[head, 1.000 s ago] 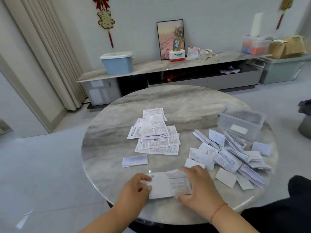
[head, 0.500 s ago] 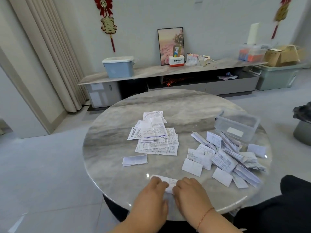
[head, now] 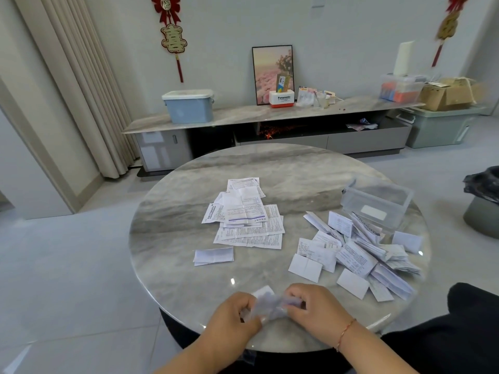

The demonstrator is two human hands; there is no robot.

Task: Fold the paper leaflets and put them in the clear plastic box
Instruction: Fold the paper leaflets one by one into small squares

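Observation:
My left hand (head: 232, 317) and my right hand (head: 316, 309) both pinch one small folded paper leaflet (head: 268, 306) at the near edge of the round marble table (head: 172, 233); it is blurred between my fingers. A stack of unfolded leaflets (head: 248, 217) lies at the table's middle. One folded leaflet (head: 213, 255) sits apart, left of centre. A heap of folded leaflets (head: 356, 255) spreads at the right. The clear plastic box (head: 378, 203) stands open behind that heap, near the table's right rim.
A low marble sideboard (head: 243, 114) runs along the far wall with a blue bin (head: 189, 105), a framed picture and small items. A black-bagged waste bin (head: 483, 201) stands on the floor at the right. Curtains hang at the left.
The leaflet lay flat and wide under my hands a second ago. My hands have come together and folded it into a much smaller piece, now lifted between my fingers.

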